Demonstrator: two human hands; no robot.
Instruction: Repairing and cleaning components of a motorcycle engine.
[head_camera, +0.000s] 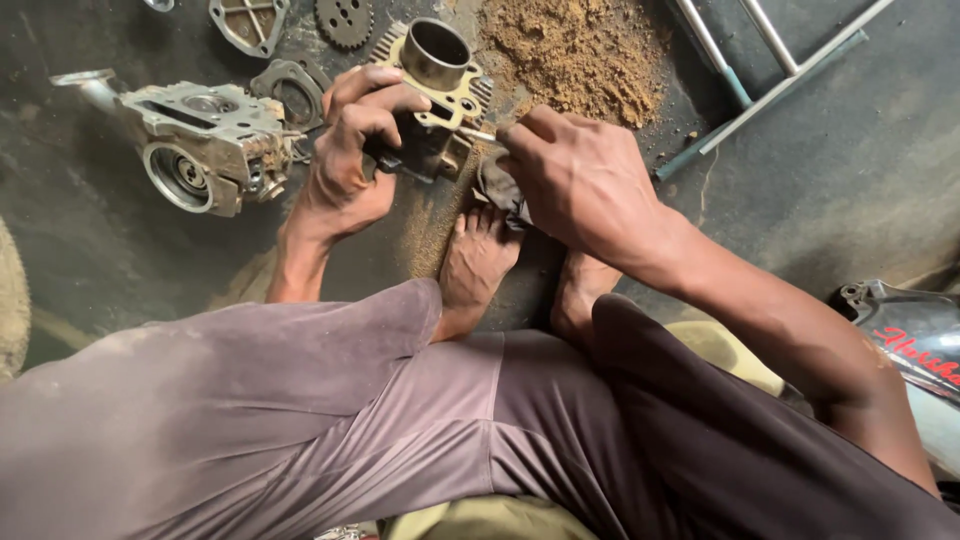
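My left hand (352, 150) grips a grimy engine cylinder block (436, 90) with a round bore on top, holding it just above the dark floor. My right hand (575, 175) is closed around a thin metal tool (478, 134) and a dark rag (503, 192), with the tool's tip against the side of the cylinder block. My bare feet (478, 262) rest on the floor just below both hands.
An engine cylinder head (205, 145) lies on the floor at the left. A gasket (290, 90), a metal cover (248, 22) and a sprocket (344, 20) lie behind it. A sawdust pile (580, 55) is spread at top centre. Metal tubes (760, 75) cross the upper right; a dark motorcycle panel (910, 335) sits at right.
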